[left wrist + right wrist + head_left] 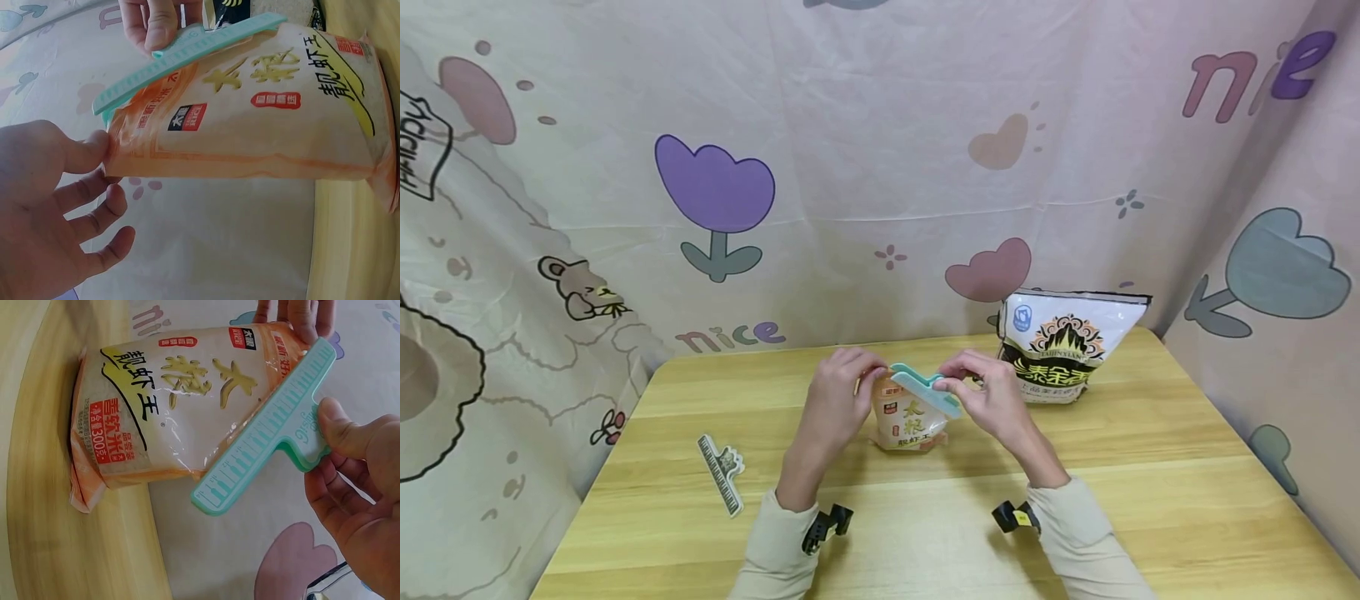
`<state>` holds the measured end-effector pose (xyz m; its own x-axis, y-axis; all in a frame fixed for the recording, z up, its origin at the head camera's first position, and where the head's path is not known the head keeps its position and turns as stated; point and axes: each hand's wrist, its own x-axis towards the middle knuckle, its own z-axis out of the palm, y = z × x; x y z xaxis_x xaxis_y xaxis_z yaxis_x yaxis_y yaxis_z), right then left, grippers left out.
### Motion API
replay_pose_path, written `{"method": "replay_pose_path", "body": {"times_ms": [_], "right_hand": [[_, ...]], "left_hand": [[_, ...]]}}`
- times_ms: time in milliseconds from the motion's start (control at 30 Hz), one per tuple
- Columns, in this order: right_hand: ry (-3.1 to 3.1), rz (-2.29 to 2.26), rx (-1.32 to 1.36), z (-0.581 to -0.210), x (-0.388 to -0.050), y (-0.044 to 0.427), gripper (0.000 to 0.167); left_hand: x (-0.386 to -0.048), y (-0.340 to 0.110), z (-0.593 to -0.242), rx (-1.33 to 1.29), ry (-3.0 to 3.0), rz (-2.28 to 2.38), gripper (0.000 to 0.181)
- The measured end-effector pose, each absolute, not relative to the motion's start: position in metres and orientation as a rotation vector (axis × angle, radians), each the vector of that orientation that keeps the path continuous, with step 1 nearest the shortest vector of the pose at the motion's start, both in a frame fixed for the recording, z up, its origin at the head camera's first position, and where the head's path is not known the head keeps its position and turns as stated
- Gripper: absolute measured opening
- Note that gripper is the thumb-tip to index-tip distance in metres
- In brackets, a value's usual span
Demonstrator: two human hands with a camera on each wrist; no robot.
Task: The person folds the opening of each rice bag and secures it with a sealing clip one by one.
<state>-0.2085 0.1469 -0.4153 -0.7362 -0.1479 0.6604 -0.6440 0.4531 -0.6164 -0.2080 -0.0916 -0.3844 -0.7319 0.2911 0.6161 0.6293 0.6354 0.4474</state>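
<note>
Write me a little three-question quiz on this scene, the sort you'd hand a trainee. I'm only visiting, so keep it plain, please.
1. Fill the gap: the left hand pinches a top ____ of the small orange-and-white bag.

2. True or false: the right hand pinches the mint-green clip.

3. Multiple choice: where does the black-and-white clip lie?
A) Inside the large white bag
B) Under the right hand
C) On the table, to the left of both hands

Key: 1. corner; 2. true; 3. C.
</note>
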Motion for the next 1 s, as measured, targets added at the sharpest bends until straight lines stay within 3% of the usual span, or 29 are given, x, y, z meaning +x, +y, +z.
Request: {"method": "replay_pose_path", "body": {"times_ms": [600,1000], "right_hand": [[-2.154,1.242,0.631,-0.416,-0.206,0.136,0.014],[-2.122,1.187,0.622,-0.417,-0.206,0.132,0.016]], "left_hand": [[-0.202,-0.096,-0.379,-0.712,-2.427,-0.868,0.011],[-0.203,-0.093,-0.378,-0.672,-2.342,-0.778,0.004]]}}
